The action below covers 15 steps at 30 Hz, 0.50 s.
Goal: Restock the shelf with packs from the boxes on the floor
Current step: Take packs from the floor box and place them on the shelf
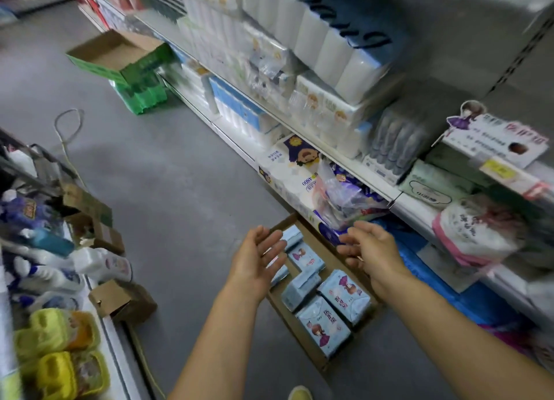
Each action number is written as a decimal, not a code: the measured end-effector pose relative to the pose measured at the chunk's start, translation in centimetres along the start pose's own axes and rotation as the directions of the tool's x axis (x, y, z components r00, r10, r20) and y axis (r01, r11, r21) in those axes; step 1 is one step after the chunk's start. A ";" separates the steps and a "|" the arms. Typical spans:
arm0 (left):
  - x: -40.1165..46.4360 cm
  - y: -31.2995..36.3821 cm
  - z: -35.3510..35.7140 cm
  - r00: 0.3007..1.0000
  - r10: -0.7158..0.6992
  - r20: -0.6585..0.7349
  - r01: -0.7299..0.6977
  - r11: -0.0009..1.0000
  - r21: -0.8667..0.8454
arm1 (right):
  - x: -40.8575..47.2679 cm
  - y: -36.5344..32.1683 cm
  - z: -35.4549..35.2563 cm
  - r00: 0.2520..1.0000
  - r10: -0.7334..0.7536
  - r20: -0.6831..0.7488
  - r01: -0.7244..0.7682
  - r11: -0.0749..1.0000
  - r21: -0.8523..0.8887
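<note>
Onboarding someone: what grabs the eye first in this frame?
Two open hands, left hand and right hand, reach down over a cardboard box of light-blue packs on the floor, bottom centre. On the right, a shelf crammed with tissue packs.

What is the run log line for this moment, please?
left hand: open, empty | right hand: open, empty | both above cardboard box | light blue packs inside

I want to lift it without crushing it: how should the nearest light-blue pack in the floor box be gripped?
The nearest pack lies flat, face up, in the cardboard box. Come from above and pinch its two long edges, thumb opposite fingers; its broad face offers no hold.
</note>
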<state>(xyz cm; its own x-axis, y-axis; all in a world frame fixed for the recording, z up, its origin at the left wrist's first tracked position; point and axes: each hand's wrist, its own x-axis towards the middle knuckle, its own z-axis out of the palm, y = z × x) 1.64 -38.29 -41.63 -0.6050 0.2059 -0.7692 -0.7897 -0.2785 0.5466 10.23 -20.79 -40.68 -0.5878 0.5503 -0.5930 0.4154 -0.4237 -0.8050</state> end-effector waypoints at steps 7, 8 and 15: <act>-6.8 2.5 3.0 0.989 0.080 0.124 -0.082 0.997 0.008 | -6.3 -5.9 -2.1 0.993 -0.087 0.074 0.087 0.996 0.010; -7.8 2.9 3.6 0.985 0.102 0.142 -0.104 0.995 0.010 | -7.2 -6.9 -2.8 0.991 -0.111 0.072 0.111 0.994 0.002; -14.6 4.0 10.2 0.923 0.193 0.333 -0.230 0.970 0.076 | -12.1 -13.5 -9.1 0.965 -0.261 0.013 0.260 0.964 0.053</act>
<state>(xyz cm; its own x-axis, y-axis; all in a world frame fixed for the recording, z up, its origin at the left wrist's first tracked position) 6.28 -32.83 -24.79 -0.7444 0.4487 -0.4945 -0.6349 -0.2462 0.7323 18.08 -15.15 -22.84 -0.6848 0.6322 -0.3624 0.2113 -0.3036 -0.9291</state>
